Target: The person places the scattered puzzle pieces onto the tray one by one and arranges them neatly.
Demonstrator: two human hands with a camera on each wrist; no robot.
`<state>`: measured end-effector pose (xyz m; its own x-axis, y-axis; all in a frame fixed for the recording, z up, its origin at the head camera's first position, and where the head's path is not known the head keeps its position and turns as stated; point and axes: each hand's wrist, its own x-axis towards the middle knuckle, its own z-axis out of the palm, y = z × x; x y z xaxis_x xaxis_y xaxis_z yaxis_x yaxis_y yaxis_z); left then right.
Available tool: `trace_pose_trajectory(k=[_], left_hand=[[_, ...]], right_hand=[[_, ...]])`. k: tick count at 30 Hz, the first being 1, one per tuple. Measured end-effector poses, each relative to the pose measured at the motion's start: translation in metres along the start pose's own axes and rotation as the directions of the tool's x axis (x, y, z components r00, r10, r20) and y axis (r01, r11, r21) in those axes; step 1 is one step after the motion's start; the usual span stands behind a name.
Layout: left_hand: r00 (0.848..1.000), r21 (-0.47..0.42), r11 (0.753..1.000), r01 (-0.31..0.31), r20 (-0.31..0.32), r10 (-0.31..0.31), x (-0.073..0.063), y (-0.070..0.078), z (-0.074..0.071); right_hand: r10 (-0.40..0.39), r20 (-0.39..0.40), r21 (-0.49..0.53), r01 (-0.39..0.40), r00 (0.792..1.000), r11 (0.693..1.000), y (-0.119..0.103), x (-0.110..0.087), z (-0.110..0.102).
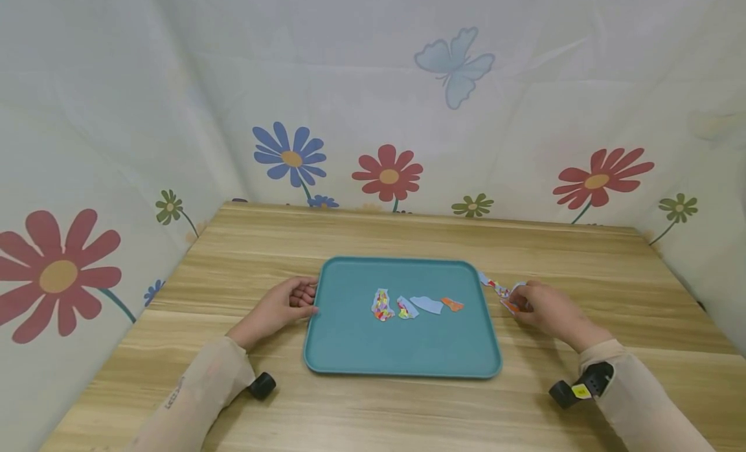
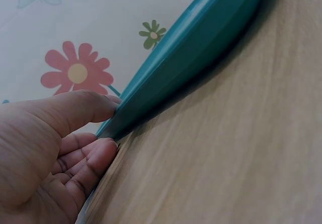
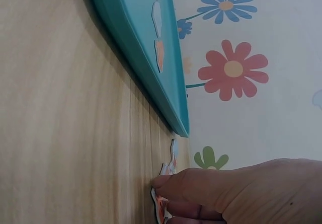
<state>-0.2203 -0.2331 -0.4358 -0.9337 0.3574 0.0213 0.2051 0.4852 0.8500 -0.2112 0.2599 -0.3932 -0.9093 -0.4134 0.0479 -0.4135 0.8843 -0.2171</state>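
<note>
A teal tray [image 1: 402,348] lies on the table. My left hand [image 1: 285,309] holds its left rim, the thumb on the edge and curled fingers beside it; the left wrist view shows the thumb [image 2: 90,105] against the tray wall [image 2: 171,68]. Across the tray's middle lie a multicoloured cut-out piece [image 1: 382,305], a blue and multicoloured one [image 1: 406,308], a pale blue one [image 1: 427,304] and an orange one [image 1: 452,304]. Beyond the right rim, my right hand [image 1: 548,309] pinches an orange and blue cut-out piece [image 3: 157,206]; its fingers partly hide it.
More multicoloured cut-out pieces [image 1: 498,288] lie between the tray's right rim and the right hand. The wooden table [image 1: 384,413] reaches back to a white curtain [image 1: 350,83] printed with flowers and a butterfly. A black wrist camera [image 1: 262,386] hangs by the left sleeve.
</note>
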Motion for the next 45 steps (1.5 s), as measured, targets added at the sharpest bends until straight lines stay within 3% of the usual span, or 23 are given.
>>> trace_pose_trajectory(k=[21, 31, 45], left_hand=[[1.000, 0.002, 1.000, -0.003, -0.010, 0.003, -0.002, 0.001, 0.003], [1.000, -0.001, 1.000, -0.001, -0.011, 0.000, -0.003, 0.002, 0.004], [1.000, -0.001, 1.000, 0.011, -0.021, -0.011, -0.004, 0.003, 0.006]], right_hand=[[0.017, -0.053, -0.024, -0.018, 0.998, 1.000, -0.002, -0.004, 0.005], [0.057, -0.019, -0.010, -0.057, 0.998, 0.998, -0.004, -0.006, 0.001], [0.042, -0.021, 0.003, -0.042, 0.999, 0.999, -0.011, -0.007, -0.010]])
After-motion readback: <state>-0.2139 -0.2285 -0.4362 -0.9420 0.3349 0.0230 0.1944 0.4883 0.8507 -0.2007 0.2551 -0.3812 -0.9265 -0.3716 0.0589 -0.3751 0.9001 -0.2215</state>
